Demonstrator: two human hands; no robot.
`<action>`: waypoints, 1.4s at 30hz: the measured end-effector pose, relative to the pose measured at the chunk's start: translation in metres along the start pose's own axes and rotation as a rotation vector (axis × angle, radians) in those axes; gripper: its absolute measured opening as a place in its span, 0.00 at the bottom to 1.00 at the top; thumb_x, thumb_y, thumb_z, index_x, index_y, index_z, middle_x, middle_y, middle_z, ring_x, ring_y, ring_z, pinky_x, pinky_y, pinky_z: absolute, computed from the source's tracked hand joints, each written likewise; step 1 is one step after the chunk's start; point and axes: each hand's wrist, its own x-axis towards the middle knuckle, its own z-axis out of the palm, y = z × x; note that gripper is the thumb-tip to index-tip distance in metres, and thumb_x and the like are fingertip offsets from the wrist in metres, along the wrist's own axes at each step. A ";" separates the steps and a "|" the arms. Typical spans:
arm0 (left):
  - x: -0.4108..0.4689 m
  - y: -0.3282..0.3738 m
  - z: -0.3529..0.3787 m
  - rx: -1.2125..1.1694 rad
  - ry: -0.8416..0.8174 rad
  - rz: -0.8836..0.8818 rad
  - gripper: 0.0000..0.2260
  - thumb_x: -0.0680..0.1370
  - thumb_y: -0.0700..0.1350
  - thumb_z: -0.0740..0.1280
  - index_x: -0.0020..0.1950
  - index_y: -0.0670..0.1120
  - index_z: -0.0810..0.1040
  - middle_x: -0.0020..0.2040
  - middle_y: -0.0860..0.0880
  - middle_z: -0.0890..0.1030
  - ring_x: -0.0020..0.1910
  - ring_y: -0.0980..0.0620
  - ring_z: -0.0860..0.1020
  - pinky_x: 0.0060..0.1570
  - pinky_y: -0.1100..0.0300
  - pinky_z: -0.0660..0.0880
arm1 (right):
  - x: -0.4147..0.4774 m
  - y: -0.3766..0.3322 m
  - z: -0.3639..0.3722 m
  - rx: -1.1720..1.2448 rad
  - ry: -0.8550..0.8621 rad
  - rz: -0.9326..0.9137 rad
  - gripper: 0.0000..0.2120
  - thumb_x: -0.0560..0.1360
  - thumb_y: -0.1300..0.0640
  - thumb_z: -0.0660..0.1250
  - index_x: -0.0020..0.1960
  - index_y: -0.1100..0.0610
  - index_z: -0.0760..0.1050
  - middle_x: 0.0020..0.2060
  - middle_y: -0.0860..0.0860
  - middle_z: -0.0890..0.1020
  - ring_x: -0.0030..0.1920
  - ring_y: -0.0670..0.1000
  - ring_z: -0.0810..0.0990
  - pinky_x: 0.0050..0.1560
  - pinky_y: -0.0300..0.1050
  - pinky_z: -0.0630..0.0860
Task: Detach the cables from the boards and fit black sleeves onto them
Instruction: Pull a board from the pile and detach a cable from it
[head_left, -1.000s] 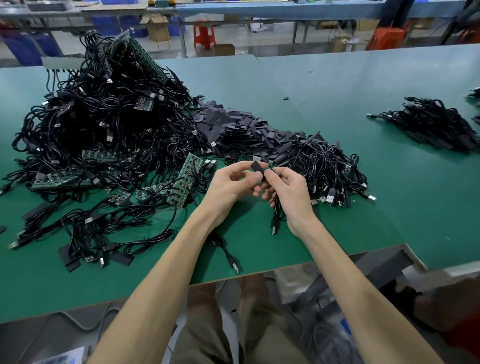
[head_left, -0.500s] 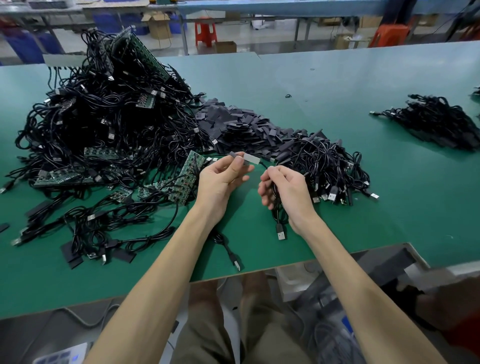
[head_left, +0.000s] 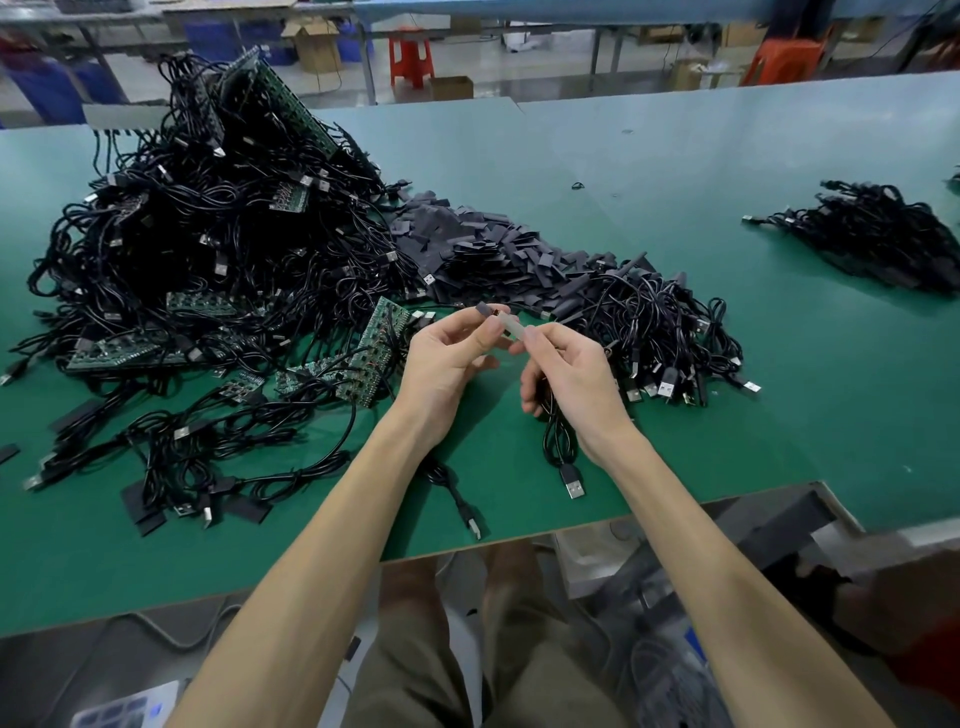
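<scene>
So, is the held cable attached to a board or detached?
Detached: cable hangs from the right hand, USB plug free; no board on it.

Above the green worktop (head_left: 675, 156), a small black piece (head_left: 483, 310) is pinched by the left grip (head_left: 447, 358); a pale strip (head_left: 515, 328) is held between it and the right grip (head_left: 569, 374).

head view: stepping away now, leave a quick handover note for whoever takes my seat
Left hand pinches the small black end of the cable above the table.
Right hand: fingers pinch a pale strip at that end; the cable loops under its palm, USB plug on the table.
Boards with plugged cables heaped left; loose black sleeves piled behind the hands; separate cable bundle far right.
Done: this cable is off its board.
Left: sleeve not seen seated; heap to clear.
</scene>
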 end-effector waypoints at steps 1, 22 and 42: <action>0.000 0.000 0.000 -0.009 0.014 0.001 0.13 0.73 0.47 0.75 0.54 0.43 0.85 0.47 0.46 0.85 0.45 0.51 0.82 0.43 0.61 0.76 | 0.000 -0.001 -0.001 0.012 0.006 0.004 0.13 0.85 0.53 0.62 0.47 0.59 0.79 0.26 0.53 0.78 0.25 0.53 0.76 0.26 0.43 0.72; 0.003 0.002 -0.004 -0.134 0.052 -0.040 0.09 0.73 0.44 0.71 0.52 0.43 0.83 0.47 0.51 0.86 0.40 0.57 0.81 0.48 0.63 0.78 | 0.000 -0.001 0.000 0.026 0.022 0.036 0.14 0.82 0.57 0.63 0.37 0.55 0.77 0.25 0.53 0.77 0.24 0.53 0.75 0.26 0.41 0.69; 0.002 0.003 -0.001 -0.094 0.051 -0.056 0.11 0.78 0.38 0.73 0.60 0.43 0.83 0.41 0.46 0.74 0.37 0.54 0.78 0.45 0.61 0.79 | -0.004 -0.005 0.000 0.033 0.062 0.030 0.17 0.81 0.55 0.64 0.34 0.48 0.77 0.25 0.53 0.77 0.24 0.53 0.75 0.26 0.41 0.69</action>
